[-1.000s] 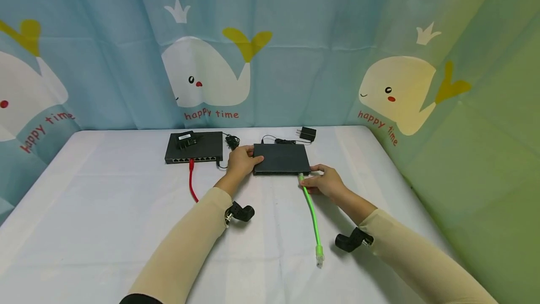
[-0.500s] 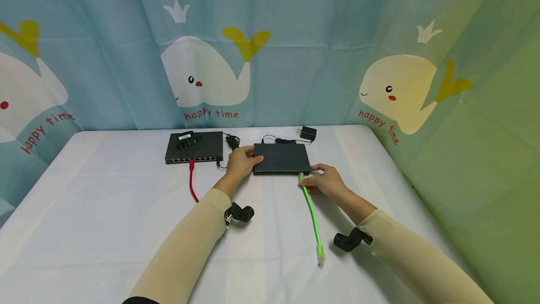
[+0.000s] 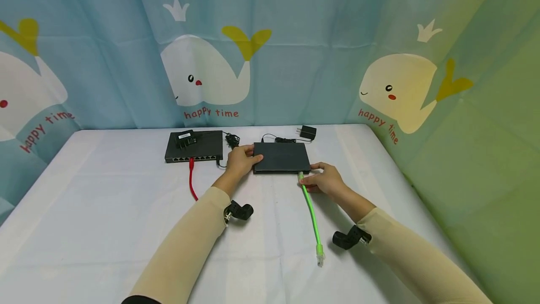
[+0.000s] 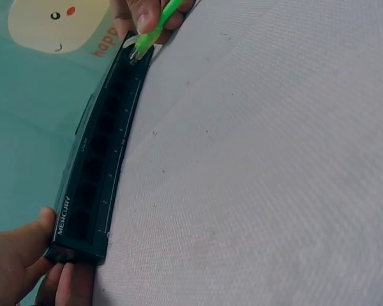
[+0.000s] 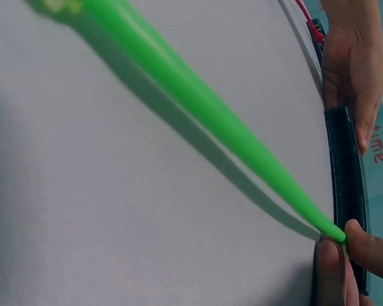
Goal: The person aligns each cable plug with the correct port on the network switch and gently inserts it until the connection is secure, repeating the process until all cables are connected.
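My left hand (image 3: pixel 239 161) grips the left end of a black network switch (image 3: pixel 281 157), thumb on top and fingers below in the left wrist view. Along the switch's front face (image 4: pixel 96 153) runs a row of ports, with "MERCURY" printed at one end. With my right hand (image 3: pixel 326 181) I pinch one end of a short green network cable (image 3: pixel 312 212) at the rightmost port. Part of its clear plug (image 4: pixel 135 56) shows at the port's mouth; how deep it sits I cannot tell. The cable's other plug (image 3: pixel 319 258) lies toward the front of the table.
To the left stands a second black switch (image 3: pixel 200 149) with a red cable (image 3: pixel 191 179) in its front and a power adapter (image 3: pixel 185 139) on top. Another adapter (image 3: pixel 308 132) lies behind the held switch, its thin cord alongside. A patterned curtain (image 3: pixel 295 83) borders the white table (image 3: pixel 84 229).
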